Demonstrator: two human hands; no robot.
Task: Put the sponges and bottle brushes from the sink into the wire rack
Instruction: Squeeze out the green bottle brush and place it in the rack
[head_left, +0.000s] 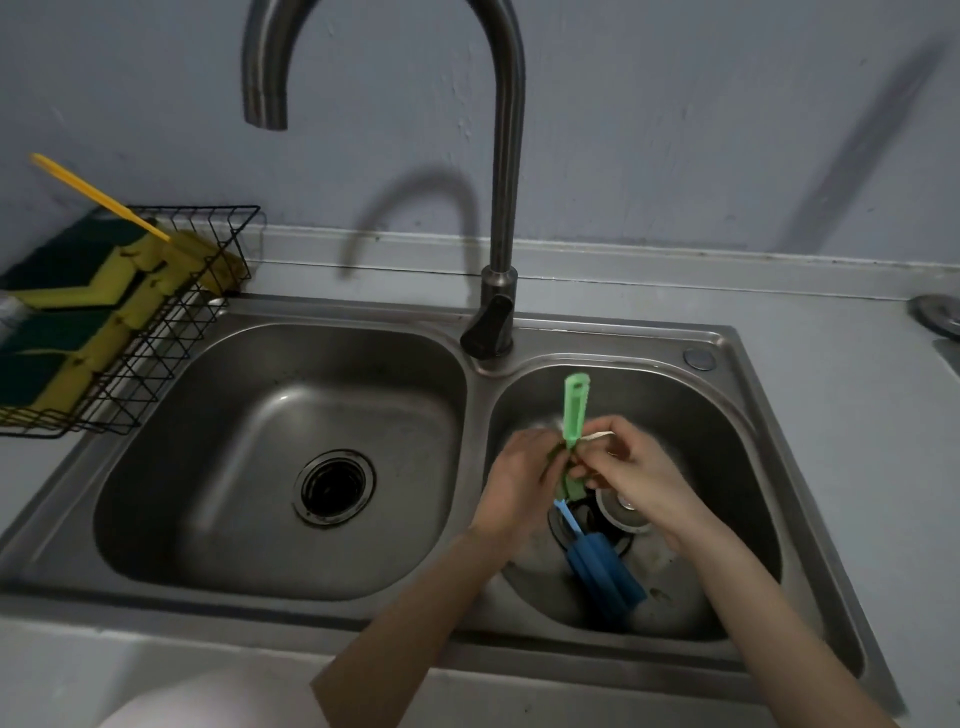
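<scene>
Over the right basin (727, 415) both hands meet around a green bottle brush (575, 410) whose flat handle sticks upward. My left hand (519, 483) grips its lower part; my right hand (639, 473) pinches it from the right, and the brush head is hidden between them. A blue bottle brush (602, 566) lies on the basin floor below the hands, untouched. The black wire rack (171, 332) at the far left holds several yellow-and-green sponges (78, 291) and a yellow-handled brush (98, 197).
A tall curved steel faucet (504, 208) rises behind the divider between the basins. The left basin (280, 457) has an open drain (335, 487). A strainer plug (623, 512) sits in the right basin. A round metal item (937, 314) lies at the right edge.
</scene>
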